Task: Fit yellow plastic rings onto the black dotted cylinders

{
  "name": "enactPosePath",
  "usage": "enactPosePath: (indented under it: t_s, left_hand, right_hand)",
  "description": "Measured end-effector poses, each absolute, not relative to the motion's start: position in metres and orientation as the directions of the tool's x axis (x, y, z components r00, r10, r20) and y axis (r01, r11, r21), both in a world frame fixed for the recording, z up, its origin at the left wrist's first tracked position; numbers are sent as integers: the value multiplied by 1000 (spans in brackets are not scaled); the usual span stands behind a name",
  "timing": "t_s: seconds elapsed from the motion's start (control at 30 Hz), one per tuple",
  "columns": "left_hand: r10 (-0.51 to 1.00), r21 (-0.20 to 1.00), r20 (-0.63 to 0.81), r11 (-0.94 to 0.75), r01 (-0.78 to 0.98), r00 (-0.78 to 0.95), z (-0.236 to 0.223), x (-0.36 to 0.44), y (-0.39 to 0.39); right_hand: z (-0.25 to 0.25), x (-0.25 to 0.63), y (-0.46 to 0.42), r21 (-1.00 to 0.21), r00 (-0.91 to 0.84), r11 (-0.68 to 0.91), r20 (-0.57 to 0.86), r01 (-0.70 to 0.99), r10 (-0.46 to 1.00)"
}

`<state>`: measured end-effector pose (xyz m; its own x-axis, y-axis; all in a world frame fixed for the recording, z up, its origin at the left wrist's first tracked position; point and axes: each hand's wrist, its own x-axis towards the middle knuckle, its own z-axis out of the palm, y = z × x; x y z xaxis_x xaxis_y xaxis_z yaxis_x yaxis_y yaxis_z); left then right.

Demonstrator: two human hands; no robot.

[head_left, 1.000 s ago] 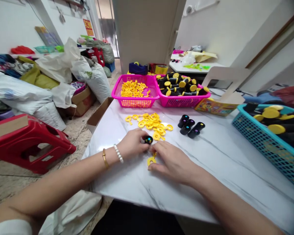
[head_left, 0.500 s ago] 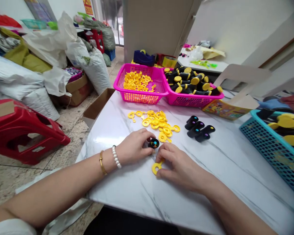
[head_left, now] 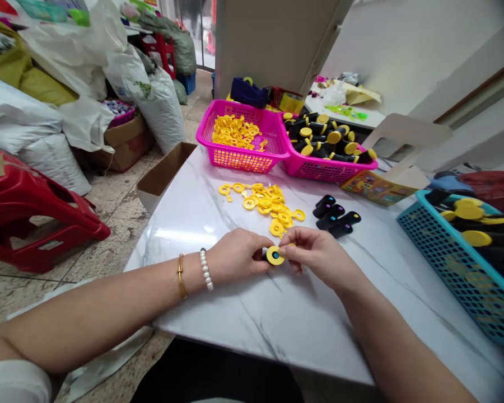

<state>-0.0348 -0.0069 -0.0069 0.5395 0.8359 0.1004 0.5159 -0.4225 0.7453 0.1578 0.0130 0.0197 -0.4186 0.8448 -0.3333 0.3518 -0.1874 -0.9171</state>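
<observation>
Pinched in my left hand (head_left: 244, 253) is a black plastic tube (head_left: 265, 254), its open end turned toward me. A yellow plastic ring (head_left: 270, 256) lies over that end, and a blue-green spot shows through its hole. My right hand (head_left: 315, 252) grips the ring's edge with thumb and fingers closed. Just beyond my hands is a loose pile of yellow ring pieces with small tabs (head_left: 273, 207). Several black tubes (head_left: 335, 215) stand and lean together to the right of the pile, with coloured spots inside their ends.
A pink basket (head_left: 243, 159) of yellow pieces stands at the back, beside a second pink basket (head_left: 319, 170) of black tubes with yellow caps. A teal basket (head_left: 441, 263) is at the right edge. On the floor at left are a red stool (head_left: 33, 212) and a cardboard box (head_left: 163, 173).
My right hand has moved up and left, bringing the yellow ring onto the tube's end. My left hand still holds the tube, now turned more toward me. The view has shifted slightly.
</observation>
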Motion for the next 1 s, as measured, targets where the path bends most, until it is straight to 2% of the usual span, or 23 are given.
enactPosePath:
  t_s: [0.2, 0.43, 0.5, 0.6, 0.73, 0.83, 1.0]
  left_hand:
    - [849, 750, 78, -395, 531, 522, -8, -37, -7]
    - [837, 781, 57, -377, 498, 544, -3, -39, -7]
    - [840, 839, -22, -279, 466, 543, 0, -39, -7]
    - [843, 917, -180, -43, 397, 507, 1, -37, -5]
    - [856, 944, -226, 75, 321, 465, -2, -32, -5]
    - [872, 930, -184, 5, 367, 454, -4, -30, -10]
    - [888, 829, 79, -311, 465, 453, -8, -27, -16]
  right_hand:
    - [16, 159, 14, -920, -436, -289, -381, 263, 816]
    - [15, 158, 15, -917, -425, -282, -383, 282, 821]
    - [16, 157, 15, -912, -427, -287, -393, 292, 815]
    - [17, 157, 14, -907, -428, -283, -400, 312, 810]
    - [14, 158, 14, -919, -461, -273, -380, 283, 802]
    - [11, 161, 15, -932, -518, -239, -351, 271, 780]
    - [17, 170, 18, -935, -548, -92, -279, 343, 788]
